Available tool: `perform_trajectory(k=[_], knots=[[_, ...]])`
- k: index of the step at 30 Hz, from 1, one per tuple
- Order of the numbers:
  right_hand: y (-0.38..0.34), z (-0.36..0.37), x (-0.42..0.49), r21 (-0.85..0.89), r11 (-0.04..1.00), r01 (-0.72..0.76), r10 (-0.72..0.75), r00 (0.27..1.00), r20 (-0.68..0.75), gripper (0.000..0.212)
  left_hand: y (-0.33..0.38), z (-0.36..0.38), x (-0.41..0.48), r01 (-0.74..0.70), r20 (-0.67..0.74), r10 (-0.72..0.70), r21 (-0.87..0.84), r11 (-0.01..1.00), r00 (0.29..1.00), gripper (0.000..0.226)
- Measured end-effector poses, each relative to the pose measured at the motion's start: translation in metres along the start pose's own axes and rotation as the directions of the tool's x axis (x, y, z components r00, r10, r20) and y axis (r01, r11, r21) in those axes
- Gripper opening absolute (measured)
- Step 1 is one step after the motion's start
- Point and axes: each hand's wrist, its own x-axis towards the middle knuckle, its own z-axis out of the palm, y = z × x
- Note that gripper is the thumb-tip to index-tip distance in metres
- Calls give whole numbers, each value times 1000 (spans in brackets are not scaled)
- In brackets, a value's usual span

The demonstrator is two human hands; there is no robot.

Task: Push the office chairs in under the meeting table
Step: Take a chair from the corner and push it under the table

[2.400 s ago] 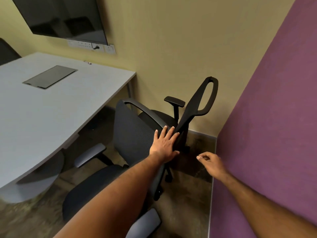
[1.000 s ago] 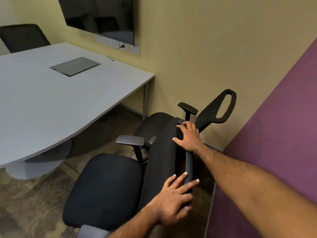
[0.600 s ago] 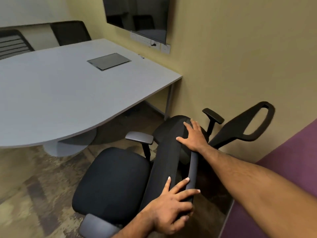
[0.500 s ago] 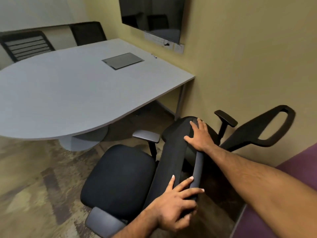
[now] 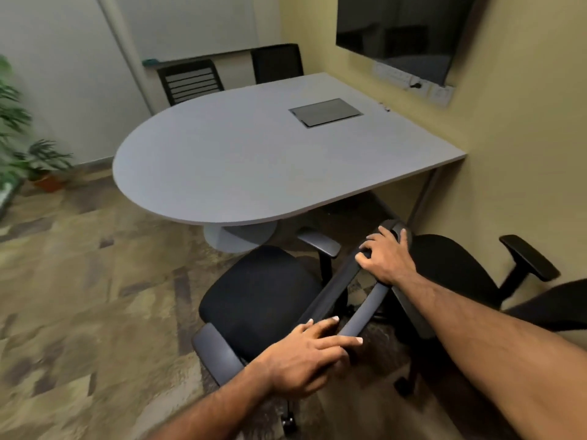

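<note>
Moved since half a second ago: my view has swung left, so the whole grey meeting table [image 5: 254, 154] and the two far chairs [image 5: 190, 81] now show; the near office chair [image 5: 260, 296] has turned its seat toward the table's curved edge. Left hand [image 5: 305, 354]: closed over the lower end of the backrest's top rail. Right hand [image 5: 386, 255]: fingers curled around the upper end of that rail. Chair position: seat front just short of the table edge, not yet under. Second office chair [image 5: 451, 271]: beside the wall, well out. Judgement: aligned, a straight push forward should follow.
</note>
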Motion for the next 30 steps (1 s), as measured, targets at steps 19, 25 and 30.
perform_trajectory(k=[19, 25, 30], knots=[[-146, 22, 37, -24, 988, 155, -149, 977, 154, 93, -146, -42, -116, 521, -227, -539, -139, 842, 811, 92], [-175, 15, 59, -97, 929, 357, -302, 885, 355, 118, -213, -69, -151, 500, -174, -517, -133, 856, 838, 88], [-202, 14, 78, -26, 875, 484, -449, 831, 328, 103, -273, -98, -196, 540, -80, -550, -123, 833, 831, 86]])
